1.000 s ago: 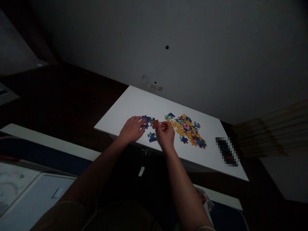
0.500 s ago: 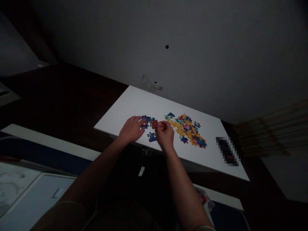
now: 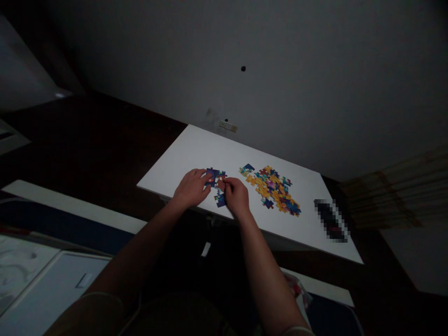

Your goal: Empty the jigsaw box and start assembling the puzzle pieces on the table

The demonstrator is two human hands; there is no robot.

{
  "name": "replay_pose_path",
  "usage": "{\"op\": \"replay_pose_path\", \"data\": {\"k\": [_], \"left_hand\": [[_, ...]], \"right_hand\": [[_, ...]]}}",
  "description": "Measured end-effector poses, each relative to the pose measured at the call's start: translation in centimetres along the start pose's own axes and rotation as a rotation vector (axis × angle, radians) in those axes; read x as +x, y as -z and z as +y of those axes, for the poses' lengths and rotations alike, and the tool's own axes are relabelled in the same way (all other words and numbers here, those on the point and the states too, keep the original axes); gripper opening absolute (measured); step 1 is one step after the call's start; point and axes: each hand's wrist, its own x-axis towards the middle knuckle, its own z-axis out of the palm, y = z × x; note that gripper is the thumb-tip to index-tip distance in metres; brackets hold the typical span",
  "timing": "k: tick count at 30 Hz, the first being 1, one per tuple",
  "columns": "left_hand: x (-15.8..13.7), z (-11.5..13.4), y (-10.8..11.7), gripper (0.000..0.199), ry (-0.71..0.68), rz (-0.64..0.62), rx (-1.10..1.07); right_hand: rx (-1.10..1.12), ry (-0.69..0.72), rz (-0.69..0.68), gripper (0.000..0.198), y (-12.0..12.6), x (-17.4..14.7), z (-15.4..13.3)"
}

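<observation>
My left hand (image 3: 193, 188) lies flat on the white table, its fingers apart and their tips resting on a joined purple-blue section of jigsaw puzzle (image 3: 217, 172). My right hand (image 3: 238, 196) is closed in a pinch on a reddish-brown puzzle piece (image 3: 221, 183), held against the lower right of that section. Just below, partly covered by my right hand, lies a dark blue corner of puzzle (image 3: 220, 199). To the right of my hands spreads a loose pile of yellow, blue and red puzzle pieces (image 3: 275, 189).
A small blue-green puzzle cluster (image 3: 247, 169) lies left of the pile. A dark pixelated object (image 3: 331, 220) is near the right end of the white table (image 3: 206, 144). The wall with a socket (image 3: 228, 126) stands behind, and a curtain (image 3: 381, 196) hangs at the right.
My right hand has moved slightly left with the reddish-brown puzzle piece, bringing it up to the purple-blue section. My left hand has stayed in place.
</observation>
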Motion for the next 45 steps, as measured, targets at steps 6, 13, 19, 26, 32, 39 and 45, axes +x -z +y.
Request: {"op": "replay_pose_path", "data": {"k": [6, 13, 19, 26, 32, 39, 45], "left_hand": [[-0.04, 0.07, 0.11, 0.044, -0.005, 0.015, -0.020], [-0.10, 0.11, 0.04, 0.046, 0.004, 0.005, -0.004], [-0.01, -0.04, -0.24, 0.045, -0.003, 0.005, 0.012], [-0.03, 0.12, -0.03, 0.046, 0.004, -0.001, -0.014], [-0.01, 0.26, 0.22, 0.048, 0.018, -0.013, -0.021], [-0.02, 0.24, 0.34, 0.049, 0.010, -0.030, -0.006], [-0.01, 0.17, 0.11, 0.045, 0.012, -0.007, -0.011]], "right_hand": [[-0.049, 0.089, -0.033, 0.032, 0.00, 0.01, -0.08], [-0.246, 0.107, -0.031, 0.034, 0.02, -0.32, -0.30], [-0.324, 0.112, -0.099, 0.042, 0.00, -0.38, -0.17], [-0.229, 0.150, -0.120, 0.036, 0.13, -0.23, 0.40], [-0.172, 0.093, -0.051, 0.032, 0.14, -0.29, 0.36], [-0.159, 0.086, -0.031, 0.024, -0.02, -0.33, 0.48], [-0.124, 0.079, -0.032, 0.015, 0.10, -0.34, 0.34]]}}
